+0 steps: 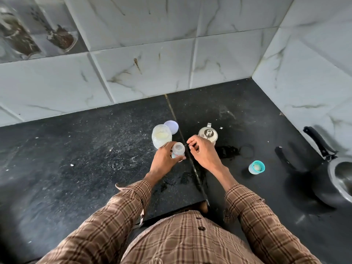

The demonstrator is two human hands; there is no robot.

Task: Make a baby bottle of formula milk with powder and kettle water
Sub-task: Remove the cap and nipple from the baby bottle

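A small clear baby bottle stands uncapped on the black counter, and my left hand wraps around its side. Just behind it is an open jar of pale powder, with its lavender lid lying behind the jar. A small steel kettle stands to the right. My right hand hovers in front of the kettle with curled, slightly parted fingers and nothing visible in them. The bottle's teal cap with its teat lies apart at the right.
A dark pan with a long black handle lies at the right edge next to the side wall. A wet patch spreads near the kettle. Marble-tiled walls close the counter at the back and right. The counter's front edge runs near my body.
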